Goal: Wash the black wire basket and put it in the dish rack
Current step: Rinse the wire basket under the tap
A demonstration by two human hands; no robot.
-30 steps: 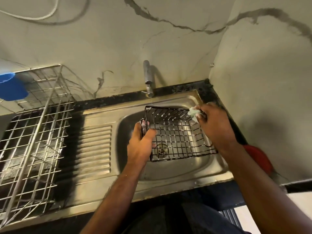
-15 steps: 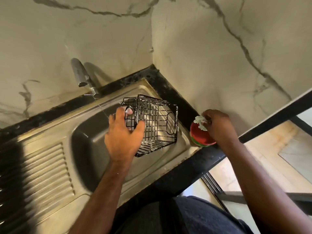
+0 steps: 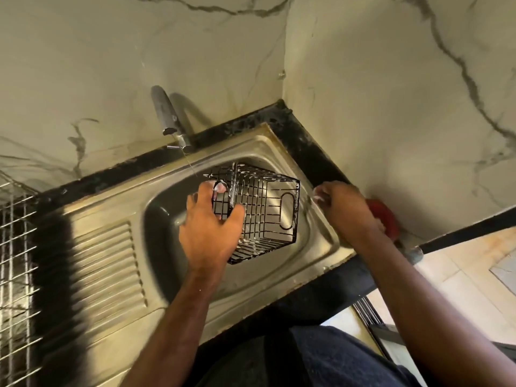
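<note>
The black wire basket (image 3: 265, 210), flecked with white foam, hangs tilted on its side over the steel sink basin (image 3: 159, 219). My left hand (image 3: 209, 230) grips its left rim, thumb outside and fingers through the wires. My right hand (image 3: 343, 210) rests over the sink's right rim, apart from the basket, fingers curled with whitish foam at the tips. Whether it holds a scrub pad cannot be told. The metal dish rack (image 3: 14, 247) shows only at the far left edge.
A grey tap (image 3: 167, 115) stands behind the basin, and a thin stream falls from it near my left fingers. A red soap dish (image 3: 384, 216) sits partly hidden behind my right wrist. The ribbed drainboard (image 3: 106, 263) lies between basin and rack. Marble walls meet in the corner.
My right hand went from scrubbing the basket to the red dish, then came back toward the sink rim. My left hand turned the basket onto its side. The view swung right, then back left.
</note>
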